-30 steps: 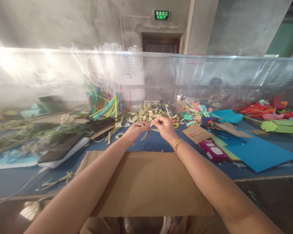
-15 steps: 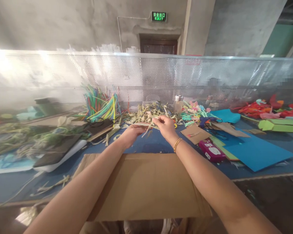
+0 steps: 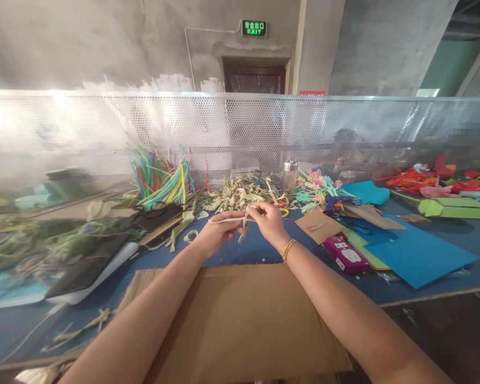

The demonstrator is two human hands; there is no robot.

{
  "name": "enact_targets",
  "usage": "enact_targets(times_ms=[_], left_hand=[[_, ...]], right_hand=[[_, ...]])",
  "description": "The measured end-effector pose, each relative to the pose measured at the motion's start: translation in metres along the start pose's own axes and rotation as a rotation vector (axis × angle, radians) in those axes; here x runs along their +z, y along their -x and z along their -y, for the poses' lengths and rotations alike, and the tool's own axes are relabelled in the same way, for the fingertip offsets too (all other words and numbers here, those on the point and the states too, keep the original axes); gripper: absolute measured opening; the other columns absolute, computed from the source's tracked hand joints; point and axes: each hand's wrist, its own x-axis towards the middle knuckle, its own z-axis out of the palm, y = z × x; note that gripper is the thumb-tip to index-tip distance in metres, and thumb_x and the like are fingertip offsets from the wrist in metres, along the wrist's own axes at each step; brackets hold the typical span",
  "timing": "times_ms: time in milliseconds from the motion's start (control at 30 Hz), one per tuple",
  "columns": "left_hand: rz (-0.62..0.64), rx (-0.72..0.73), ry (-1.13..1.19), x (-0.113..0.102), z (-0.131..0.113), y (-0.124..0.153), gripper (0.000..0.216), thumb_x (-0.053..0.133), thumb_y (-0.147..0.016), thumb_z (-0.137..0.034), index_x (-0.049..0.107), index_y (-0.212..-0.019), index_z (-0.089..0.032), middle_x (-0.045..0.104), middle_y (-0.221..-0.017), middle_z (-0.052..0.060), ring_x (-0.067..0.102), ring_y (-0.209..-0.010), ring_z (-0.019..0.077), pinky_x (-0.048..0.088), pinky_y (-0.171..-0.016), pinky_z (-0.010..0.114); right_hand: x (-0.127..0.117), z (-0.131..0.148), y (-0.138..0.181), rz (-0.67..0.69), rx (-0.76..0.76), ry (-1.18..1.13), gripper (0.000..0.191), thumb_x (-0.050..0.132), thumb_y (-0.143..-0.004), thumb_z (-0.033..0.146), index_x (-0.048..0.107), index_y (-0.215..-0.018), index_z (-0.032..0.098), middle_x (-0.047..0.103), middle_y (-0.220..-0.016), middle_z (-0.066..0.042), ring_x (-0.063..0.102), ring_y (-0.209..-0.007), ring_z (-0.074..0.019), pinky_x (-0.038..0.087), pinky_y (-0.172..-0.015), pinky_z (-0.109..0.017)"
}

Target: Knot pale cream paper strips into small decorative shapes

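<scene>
In the head view my hands meet over the blue table, just past the cardboard sheet in front of me. Between them runs a thin pale strip that looks like dried husk. My left hand is closed on it, and the strip lies along the top of its index finger. The thumb and fingertips of my right hand pinch the strip's right part. Short loose ends dangle below that pinch. Exactly how the left fingertips grip is partly hidden.
A heap of dried husk pieces lies beyond my hands, near a lidded jar. Colourful stems stand back left. A purple box and blue sheets lie right. A perforated metal screen borders the table behind.
My hands have drawn closer together and sit slightly lower in view. The strip now lies over my left index finger. The whole view has shifted a little.
</scene>
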Motion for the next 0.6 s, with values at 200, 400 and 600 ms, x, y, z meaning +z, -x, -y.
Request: enact_targets(times_ms=[200, 400, 600], left_hand=[[0.018, -0.051, 0.025, 0.002, -0.002, 0.001, 0.034, 0.081, -0.063, -0.027, 0.071, -0.093, -0.016, 0.069, -0.087, 0.005, 0.059, -0.062, 0.0084, 0.041, -0.050, 0.018], [0.064, -0.107, 0.029, 0.005, -0.006, 0.005, 0.031, 0.080, -0.066, -0.030, 0.067, -0.092, -0.018, 0.066, -0.080, 0.003, 0.057, -0.064, 0.0084, 0.040, -0.055, 0.018], [0.070, 0.002, -0.121, 0.004, -0.008, 0.007, 0.021, 0.072, -0.075, -0.035, 0.068, -0.086, -0.018, 0.060, -0.071, 0.002, 0.050, -0.061, 0.0105, 0.040, -0.057, 0.022]], right_hand=[[0.004, -0.001, 0.006, 0.050, -0.003, 0.026, 0.025, 0.058, -0.083, 0.040, 0.061, -0.070, 0.019, 0.064, -0.070, -0.002, 0.059, -0.065, -0.0149, 0.045, -0.063, -0.025], [0.006, 0.001, 0.007, 0.002, -0.089, 0.188, 0.018, 0.057, -0.085, 0.033, 0.062, -0.074, 0.020, 0.062, -0.075, -0.003, 0.058, -0.070, -0.0151, 0.043, -0.066, -0.025], [0.006, 0.011, 0.009, 0.000, -0.116, 0.221, 0.017, 0.055, -0.087, 0.031, 0.061, -0.074, 0.021, 0.061, -0.072, -0.003, 0.056, -0.069, -0.0165, 0.042, -0.065, -0.027]])
